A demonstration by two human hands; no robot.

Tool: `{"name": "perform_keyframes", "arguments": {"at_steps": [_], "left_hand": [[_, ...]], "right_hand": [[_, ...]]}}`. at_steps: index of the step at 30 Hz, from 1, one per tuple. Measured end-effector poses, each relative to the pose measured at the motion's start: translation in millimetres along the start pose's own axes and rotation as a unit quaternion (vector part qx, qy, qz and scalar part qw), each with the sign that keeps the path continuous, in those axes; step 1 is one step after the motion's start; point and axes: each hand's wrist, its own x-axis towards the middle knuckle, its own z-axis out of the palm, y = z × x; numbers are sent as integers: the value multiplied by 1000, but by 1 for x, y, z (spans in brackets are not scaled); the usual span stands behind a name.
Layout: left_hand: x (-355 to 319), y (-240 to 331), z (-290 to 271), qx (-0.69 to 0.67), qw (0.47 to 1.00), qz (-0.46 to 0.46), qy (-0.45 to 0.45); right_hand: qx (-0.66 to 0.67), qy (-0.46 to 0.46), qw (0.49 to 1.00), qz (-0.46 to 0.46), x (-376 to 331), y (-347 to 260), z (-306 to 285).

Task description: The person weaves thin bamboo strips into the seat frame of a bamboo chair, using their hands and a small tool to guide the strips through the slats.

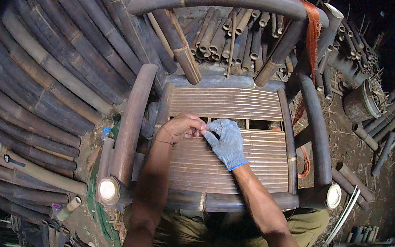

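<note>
A dark bamboo chair (132,115) stands right in front of me, its seat made of thin pale bamboo slats (221,168). Over the seat my bare left hand (186,126) is closed in a pinch, with a thin cord round its wrist. My right hand (226,141), in a grey knitted glove with a blue cuff, pinches close against the left fingertips. Whatever sits between the fingers is too small to make out. Just beyond the hands, a gap (264,125) in the slats crosses the seat.
Long dark bamboo poles (42,60) lean on the left, with a wristwatch (14,161) on one. An orange cloth strip (311,34) hangs from the chair's back rail. Cut bamboo pieces (218,34) are piled behind. A bucket (362,102) stands at the right.
</note>
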Motion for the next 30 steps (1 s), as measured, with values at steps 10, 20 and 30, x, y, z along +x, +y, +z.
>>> {"name": "perform_keyframes", "arguments": {"at_steps": [10,20,30], "left_hand": [[14,-11,0,9,995,-24,97],[31,-40,29,465,812,237,260],[-37,-34,188,472,688,552,-15]], "right_hand": [[440,60,853,274,-33,-37,-70],[190,309,911,196,-153,-53,-239],[-378,272,794,392,-320,9,-546]]}}
